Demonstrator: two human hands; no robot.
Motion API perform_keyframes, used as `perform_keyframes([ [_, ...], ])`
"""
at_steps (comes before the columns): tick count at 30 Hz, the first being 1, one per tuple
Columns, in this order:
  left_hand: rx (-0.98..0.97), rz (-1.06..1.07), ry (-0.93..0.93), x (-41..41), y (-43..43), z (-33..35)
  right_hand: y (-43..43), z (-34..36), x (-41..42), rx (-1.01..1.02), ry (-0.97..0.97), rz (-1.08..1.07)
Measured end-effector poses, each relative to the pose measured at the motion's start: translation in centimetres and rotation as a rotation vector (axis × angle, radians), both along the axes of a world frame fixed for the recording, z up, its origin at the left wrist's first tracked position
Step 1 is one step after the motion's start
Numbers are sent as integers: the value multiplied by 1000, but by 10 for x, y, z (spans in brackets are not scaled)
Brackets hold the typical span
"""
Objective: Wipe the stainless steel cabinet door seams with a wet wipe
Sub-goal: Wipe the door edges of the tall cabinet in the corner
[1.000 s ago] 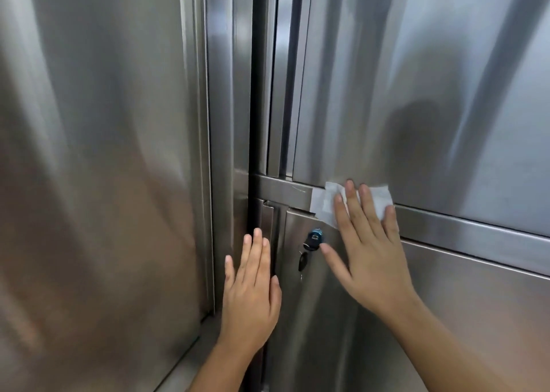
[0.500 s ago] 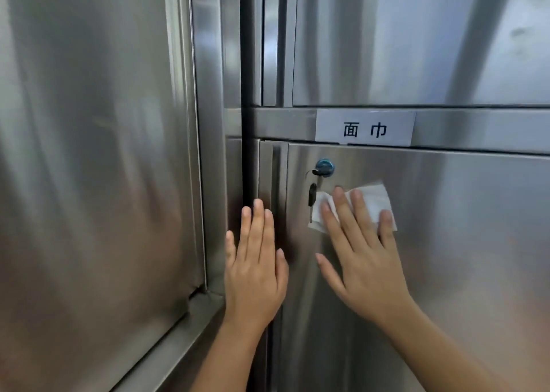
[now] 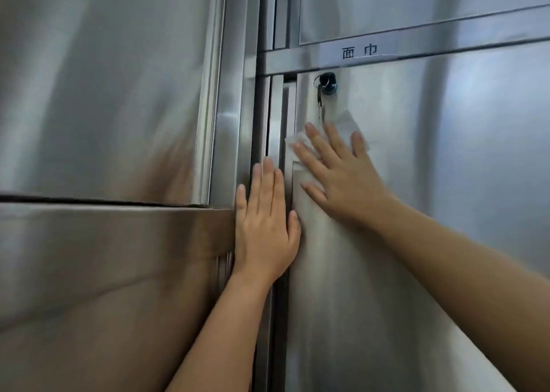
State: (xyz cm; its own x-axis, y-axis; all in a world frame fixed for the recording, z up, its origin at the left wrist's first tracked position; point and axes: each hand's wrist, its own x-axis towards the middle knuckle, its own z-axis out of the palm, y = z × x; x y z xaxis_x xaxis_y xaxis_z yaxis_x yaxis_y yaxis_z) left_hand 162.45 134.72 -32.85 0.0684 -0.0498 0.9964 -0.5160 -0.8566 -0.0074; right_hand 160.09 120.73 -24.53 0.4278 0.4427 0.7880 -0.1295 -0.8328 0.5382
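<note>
Below the lock (image 3: 328, 81), right hand (image 3: 342, 183) pressed the wet wipe (image 3: 346, 121) with flat fingers — left hand (image 3: 265, 231) lay flat, empty, on the seam (image 3: 265, 118).

L hand (image 3: 265, 228) flat over vertical seam (image 3: 265, 109), left of R hand (image 3: 342, 177). R hand on wet wipe (image 3: 346, 122), on lower-R door (image 3: 446, 198), just below lock w/ key (image 3: 327, 82). Label (image 3: 358, 52) on rail (image 3: 461, 41) above lock.
</note>
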Motion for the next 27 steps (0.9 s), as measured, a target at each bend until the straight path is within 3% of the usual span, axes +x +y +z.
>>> perform_keyframes([
  [7,-79,-275,-46,28,-10,-36,8,3,8,-32,-27,-1],
  [13,-123,-241,-106,34,-14,-36,29,35,21,-86,-60,-4],
  [19,-87,-183,-134,38,-15,-40,43,73,27,36,-71,50],
  [27,-49,-227,-164,45,-22,-42,37,34,29,-25,-98,79],
])
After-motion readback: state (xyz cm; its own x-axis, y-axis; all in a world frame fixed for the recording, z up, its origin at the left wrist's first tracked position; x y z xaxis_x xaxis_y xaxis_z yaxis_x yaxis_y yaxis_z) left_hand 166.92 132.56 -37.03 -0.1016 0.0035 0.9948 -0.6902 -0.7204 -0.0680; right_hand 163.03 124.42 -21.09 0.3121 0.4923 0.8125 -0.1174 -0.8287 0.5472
